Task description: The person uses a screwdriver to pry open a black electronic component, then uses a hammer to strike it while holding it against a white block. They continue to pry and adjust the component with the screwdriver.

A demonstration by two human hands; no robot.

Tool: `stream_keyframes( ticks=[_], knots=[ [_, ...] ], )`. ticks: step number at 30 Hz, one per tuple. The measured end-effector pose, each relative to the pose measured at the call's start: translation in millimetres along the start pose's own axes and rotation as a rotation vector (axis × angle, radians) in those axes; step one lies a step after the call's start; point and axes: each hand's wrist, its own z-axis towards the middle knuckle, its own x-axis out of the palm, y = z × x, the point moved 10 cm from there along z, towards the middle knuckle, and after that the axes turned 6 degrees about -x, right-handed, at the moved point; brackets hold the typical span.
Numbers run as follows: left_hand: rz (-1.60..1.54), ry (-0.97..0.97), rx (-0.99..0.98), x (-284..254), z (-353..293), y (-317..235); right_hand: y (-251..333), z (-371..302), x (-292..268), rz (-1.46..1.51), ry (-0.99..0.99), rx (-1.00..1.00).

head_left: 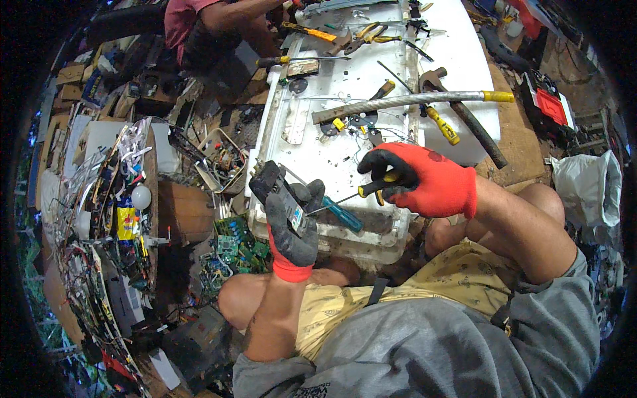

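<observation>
My left hand (295,242), in a red and black glove, is closed round a small black and grey electronic device (273,189) with a pale label. In my right hand (428,179), gloved alike, the fingers pinch the yellow and black handle of a screwdriver (368,190). Its thin shaft points left at the device; whether the tip touches is unclear. Just below that shaft, a teal-handled screwdriver (343,213) lies on the white panel (318,146) in front of me.
A hammer (461,109), a grey metal tube (405,101), pliers (363,36) and more screwdrivers lie across the panel. Green circuit boards (235,245) and a bin of scrap (222,159) are at the left. A person (212,26) sits at the far side. A white sack (587,186) stands right.
</observation>
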Motion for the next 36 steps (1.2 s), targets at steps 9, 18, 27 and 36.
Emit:
stream_keyframes(
  ticks=[9, 18, 27, 36],
  knots=[
    [0.071, 0.000, 0.004, -4, -2, 5, -20, -12, 14, -0.226, 0.247, 0.273],
    [0.037, 0.014, -0.002, -2, -1, 8, -44, -27, 18, -0.063, 0.225, 0.632],
    [0.025, 0.021, -0.003, -2, 0, 6, -19, -11, 18, -0.140, 0.166, 0.199],
    [0.051, -0.010, 0.007, 1, -2, 4, -35, -16, 16, -0.092, 0.228, 0.507]
  ],
)
